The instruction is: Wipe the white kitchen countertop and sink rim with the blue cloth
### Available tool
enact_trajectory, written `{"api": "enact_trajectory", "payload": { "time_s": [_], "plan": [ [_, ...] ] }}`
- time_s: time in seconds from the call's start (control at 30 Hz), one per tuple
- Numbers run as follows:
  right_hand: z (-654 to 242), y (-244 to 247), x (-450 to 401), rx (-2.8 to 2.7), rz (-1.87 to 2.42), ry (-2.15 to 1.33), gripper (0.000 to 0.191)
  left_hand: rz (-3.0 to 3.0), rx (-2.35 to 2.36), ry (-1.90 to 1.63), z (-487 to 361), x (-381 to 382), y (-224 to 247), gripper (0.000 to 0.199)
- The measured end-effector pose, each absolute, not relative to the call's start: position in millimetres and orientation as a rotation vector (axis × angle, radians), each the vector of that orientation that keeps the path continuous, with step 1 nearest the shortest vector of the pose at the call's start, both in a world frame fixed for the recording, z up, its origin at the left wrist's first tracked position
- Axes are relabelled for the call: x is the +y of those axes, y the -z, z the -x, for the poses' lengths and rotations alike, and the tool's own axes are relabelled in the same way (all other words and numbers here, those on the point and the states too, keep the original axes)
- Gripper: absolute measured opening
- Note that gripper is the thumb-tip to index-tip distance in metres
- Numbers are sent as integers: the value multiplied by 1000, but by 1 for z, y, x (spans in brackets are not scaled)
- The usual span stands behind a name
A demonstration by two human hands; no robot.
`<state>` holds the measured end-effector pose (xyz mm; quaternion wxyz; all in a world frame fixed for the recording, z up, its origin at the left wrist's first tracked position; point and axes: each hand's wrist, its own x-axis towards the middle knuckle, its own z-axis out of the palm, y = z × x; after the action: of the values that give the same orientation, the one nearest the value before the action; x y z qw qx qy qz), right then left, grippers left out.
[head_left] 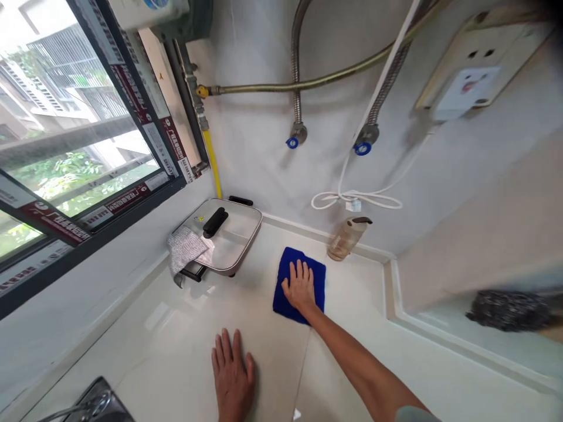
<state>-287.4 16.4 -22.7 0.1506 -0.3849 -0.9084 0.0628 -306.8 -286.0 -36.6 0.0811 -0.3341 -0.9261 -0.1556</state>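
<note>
A dark blue cloth (285, 305) is spread on the glossy white tiled surface (176, 351). My right hand (301, 285) lies flat on top of it, palm down with the fingers extended. Lower and to the left, my left hand (233, 372) rests with its fingers stretched out and nothing in it. Behind the hands, to the left, stands a square electric pan (237, 231) with a lid and black handles. A grey cloth (185, 249) drapes over the pan's left corner. A brownish translucent bottle (345, 240) leans near the wall, right of the blue cloth.
Hoses with blue-marked valves (293, 142) and a looped white cord (373, 196) are on the back wall. A socket (470, 88) sits at the upper right, a window (74, 117) at left. A dark metal object (99, 404) is at bottom left, a black bundle (510, 310) at right.
</note>
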Motion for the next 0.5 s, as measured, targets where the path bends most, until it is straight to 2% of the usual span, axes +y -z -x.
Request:
{"api": "enact_trajectory", "payload": {
  "time_s": [0.3,0.5],
  "plan": [
    [218,30,-96,-2593,1001,-270,66,953,-2690,573,309,-282,37,53],
    [174,31,-127,-2569,944,-434,65,982,-2648,698,313,-288,42,53]
  ]
}}
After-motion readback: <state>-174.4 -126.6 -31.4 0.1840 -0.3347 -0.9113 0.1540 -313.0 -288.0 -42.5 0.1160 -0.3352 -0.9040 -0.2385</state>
